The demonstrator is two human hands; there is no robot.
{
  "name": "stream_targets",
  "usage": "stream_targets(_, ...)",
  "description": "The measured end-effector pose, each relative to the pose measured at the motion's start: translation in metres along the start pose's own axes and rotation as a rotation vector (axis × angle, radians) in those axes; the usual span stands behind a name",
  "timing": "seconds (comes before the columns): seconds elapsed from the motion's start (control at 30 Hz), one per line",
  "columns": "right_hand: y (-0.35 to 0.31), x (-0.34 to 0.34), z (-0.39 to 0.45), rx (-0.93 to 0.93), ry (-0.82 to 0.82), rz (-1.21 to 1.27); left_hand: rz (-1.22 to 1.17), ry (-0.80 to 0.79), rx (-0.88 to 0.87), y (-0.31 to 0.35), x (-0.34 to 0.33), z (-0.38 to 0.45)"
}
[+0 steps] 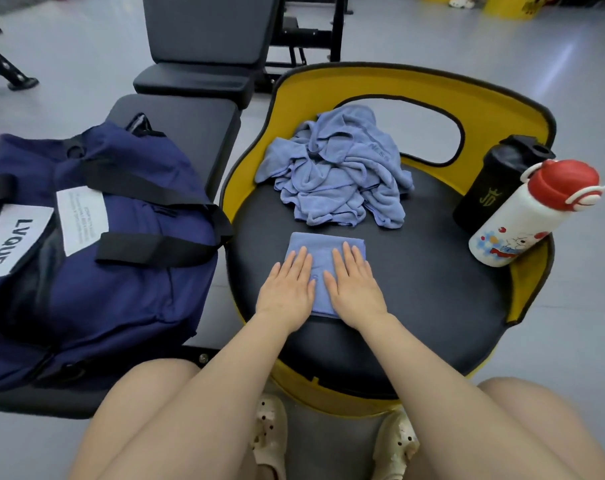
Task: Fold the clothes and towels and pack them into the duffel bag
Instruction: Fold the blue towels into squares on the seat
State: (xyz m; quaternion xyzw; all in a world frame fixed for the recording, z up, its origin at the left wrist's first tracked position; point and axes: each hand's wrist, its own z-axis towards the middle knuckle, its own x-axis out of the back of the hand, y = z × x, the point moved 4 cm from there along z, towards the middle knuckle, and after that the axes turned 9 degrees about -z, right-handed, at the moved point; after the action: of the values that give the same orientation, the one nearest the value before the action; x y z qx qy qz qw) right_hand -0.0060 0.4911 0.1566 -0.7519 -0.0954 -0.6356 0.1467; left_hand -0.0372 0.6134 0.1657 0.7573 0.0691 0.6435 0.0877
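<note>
Folded towel: a small blue terry towel folded into a neat rectangle (323, 258) lies flat on the front half of the round black padded seat with a yellow rim and backrest (432, 306), directly under both hands.
Left hand: the left hand (287, 289) lies palm down on the left half of the folded towel, fingers (299, 263) straight and close together, tips short of the towel's far edge; the outer side of the hand hangs over the towel's left edge onto the seat.
Right hand: the right hand (356, 289) lies palm down on the right half, fingers (349, 259) straight and held side by side, tips just short of the far edge. A narrow strip of towel shows between the two hands.
Grip: neither hand curls round or pinches the cloth; both press flat on top.
Unfolded pile: a crumpled heap of blue towels (335, 174) sits at the back of the same seat, apart from the folded one.
Duffel bag: a navy fabric duffel bag with black straps and white labels (96, 244) rests on a black bench (176, 123) to the left, apart from the seat.
Bottles: a black shaker bottle (491, 188) and a white bottle with a red cap (529, 220) stand touching at the seat's right edge.
</note>
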Motion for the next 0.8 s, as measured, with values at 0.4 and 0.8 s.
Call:
stream_targets(0.4, -0.059, 0.000, 0.067, 0.086, 0.028, 0.012, 0.037, -0.004, 0.142, -0.070, 0.021, 0.033)
stream_targets(0.8, -0.086, 0.002, 0.102, 0.128, 0.048, 0.052, 0.101, -0.015, 0.242, -0.102, 0.022, 0.062)
